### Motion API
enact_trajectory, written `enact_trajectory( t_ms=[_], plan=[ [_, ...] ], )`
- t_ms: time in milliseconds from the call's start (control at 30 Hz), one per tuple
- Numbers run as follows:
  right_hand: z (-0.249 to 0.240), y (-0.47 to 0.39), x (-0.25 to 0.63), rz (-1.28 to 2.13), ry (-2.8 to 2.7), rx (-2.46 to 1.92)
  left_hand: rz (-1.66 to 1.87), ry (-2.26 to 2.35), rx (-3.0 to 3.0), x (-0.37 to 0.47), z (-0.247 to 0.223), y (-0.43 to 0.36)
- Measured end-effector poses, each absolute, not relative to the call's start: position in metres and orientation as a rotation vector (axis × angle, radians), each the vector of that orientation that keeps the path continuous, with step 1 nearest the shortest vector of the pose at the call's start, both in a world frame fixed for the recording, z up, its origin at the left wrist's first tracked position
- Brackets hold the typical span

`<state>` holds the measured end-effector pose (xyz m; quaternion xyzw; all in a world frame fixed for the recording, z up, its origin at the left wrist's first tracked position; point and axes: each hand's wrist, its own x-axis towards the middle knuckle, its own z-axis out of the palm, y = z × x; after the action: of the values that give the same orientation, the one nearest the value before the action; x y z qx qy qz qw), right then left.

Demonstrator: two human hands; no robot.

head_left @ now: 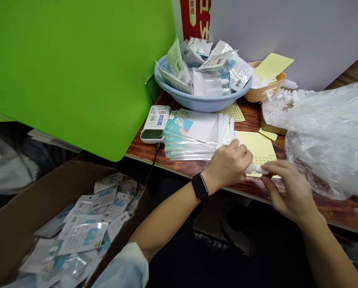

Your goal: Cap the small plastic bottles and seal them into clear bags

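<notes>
My left hand (pixel 230 165), with a dark watch on the wrist, is closed in a fist around a small white plastic tube (pixel 255 169) above the table's front edge. The fingers hide most of the tube's body. At its narrow white end my right hand (pixel 291 190) pinches with thumb and forefinger. Just behind my left hand lie several clear-white plastic tubes (pixel 225 130), next to a stack of flat packets with printed cards (pixel 191 140). A yellow sheet of small stickers (pixel 257 148) lies beneath and behind the hands.
Filled packets heap up in a blue basin (pixel 197 102) at the back and a cardboard box (pixel 85 172) at lower left. A small white device (pixel 155 124), an orange bowl (pixel 263 93), a tray of white caps (pixel 276 105) and a big clear bag (pixel 331 136) stand about. A green board (pixel 85 72) borders the left.
</notes>
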<state>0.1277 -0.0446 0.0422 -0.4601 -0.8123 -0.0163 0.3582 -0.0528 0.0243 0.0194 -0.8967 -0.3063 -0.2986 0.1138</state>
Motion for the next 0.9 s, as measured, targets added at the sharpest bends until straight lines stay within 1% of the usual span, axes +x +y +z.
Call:
enact_trajectory(
  t_ms=[133,167,300,333,367,467,500,533,667,733,767,800,833,900],
  plan=[
    [0.038,-0.046,0.127,0.191,-2.038,-1.280,-0.872,-0.809,-2.607,-0.052,0.019,0.023],
    [0.038,-0.046,0.128,0.204,-2.022,-1.277,-0.877,-0.821,-2.600,-0.051,0.019,0.023],
    [0.035,-0.047,0.128,-0.098,-2.077,-1.148,-0.863,-0.820,-2.620,-0.051,0.019,0.025],
    [0.034,-0.047,0.126,-0.114,-2.091,-1.161,-0.850,-0.796,-2.624,-0.052,0.019,0.025],
    [0.034,-0.046,0.124,-0.065,-2.094,-1.205,-0.836,-0.770,-2.626,-0.052,0.019,0.025],
    [0.032,-0.046,0.120,0.228,-2.024,-1.346,-0.814,-0.787,-2.638,-0.053,0.020,0.026],
    [0.032,-0.047,0.119,0.258,-2.005,-1.336,-0.809,-0.815,-2.650,-0.054,0.020,0.026],
    [0.031,-0.047,0.119,0.226,-2.006,-1.298,-0.804,-0.834,-2.666,-0.055,0.021,0.026],
    [0.023,-0.047,0.119,-0.197,-2.142,-1.115,-0.786,-0.718,-2.691,-0.057,0.023,0.026],
    [0.019,-0.046,0.115,-0.220,-2.128,-1.161,-0.814,-0.657,-2.590,-0.057,0.023,0.025],
    [0.018,-0.045,0.111,-0.126,-2.086,-1.231,-0.833,-0.640,-2.509,-0.057,0.023,0.025],
    [0.018,-0.045,0.108,0.056,-2.019,-1.319,-0.852,-0.624,-2.423,-0.057,0.022,0.025],
    [0.019,-0.046,0.103,0.321,-1.925,-1.404,-0.864,-0.604,-2.343,-0.057,0.022,0.025],
    [0.023,-0.048,0.094,0.962,-1.635,-1.483,-0.875,-0.565,-2.230,-0.059,0.022,0.024]
  ],
)
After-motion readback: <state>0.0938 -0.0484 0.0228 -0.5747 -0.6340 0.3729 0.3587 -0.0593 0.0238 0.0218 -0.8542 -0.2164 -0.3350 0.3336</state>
